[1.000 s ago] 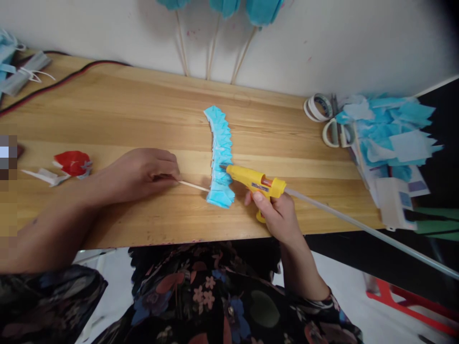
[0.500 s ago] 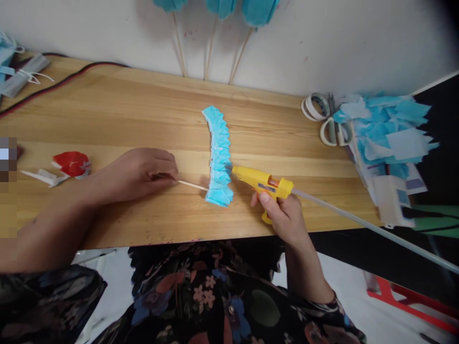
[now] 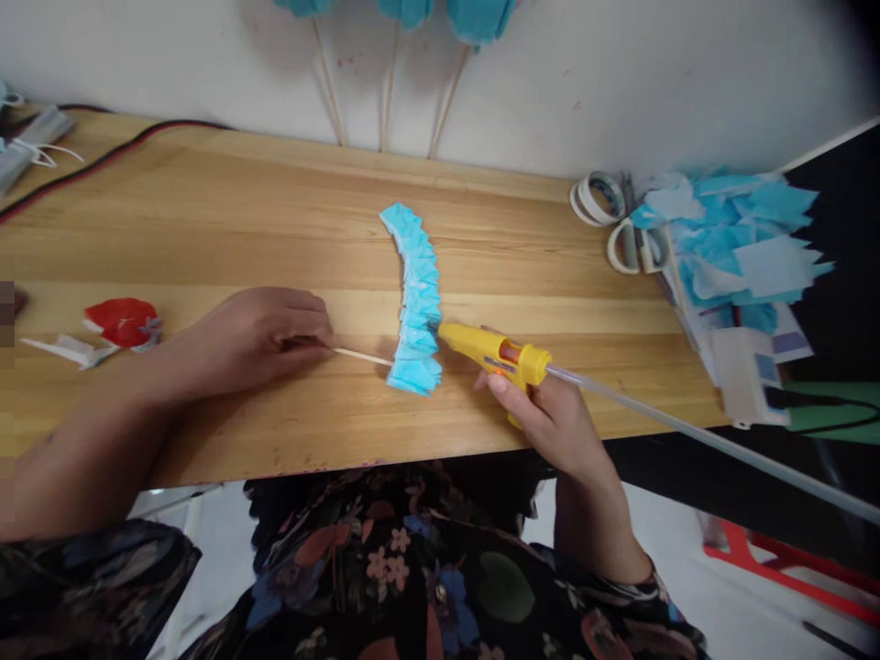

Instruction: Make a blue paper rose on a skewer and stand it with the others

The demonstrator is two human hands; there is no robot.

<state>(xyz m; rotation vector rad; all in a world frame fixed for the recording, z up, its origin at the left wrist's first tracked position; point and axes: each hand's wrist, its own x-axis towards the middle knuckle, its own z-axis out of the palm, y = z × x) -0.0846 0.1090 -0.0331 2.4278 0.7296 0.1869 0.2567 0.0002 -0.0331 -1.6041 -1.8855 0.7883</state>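
"Room around the curved, pleated light-blue strip [image 3: 419, 284], taking it as the clock's centre?"

"Wood grain spans from its top end to the white wall [image 3: 605, 92] at twelve, and wide toward ten. At six, its lower end lies near the front edge of the pale wooden desk [image 3: 275, 229], but apart from it."

"And the hands?"

"Left hand [image 3: 281, 330] near nine, fingers pinching a thin wooden stick [image 3: 361, 357] that reaches the strip. Right hand [image 3: 533, 403] at four, wrapped around a yellow plastic glue gun [image 3: 481, 346]; whether its blurred nozzle touches the strip, I cannot tell."

"What borders the space?"

"White tape rolls [image 3: 595, 199] at two; white-handled scissors [image 3: 622, 247] and a heap of light-blue pieces [image 3: 770, 261] toward three. A red petal-like piece [image 3: 122, 321] at nine, a black-and-red cable [image 3: 134, 137] toward ten. Past the desk's edge, a red plastic frame [image 3: 746, 548] at four."
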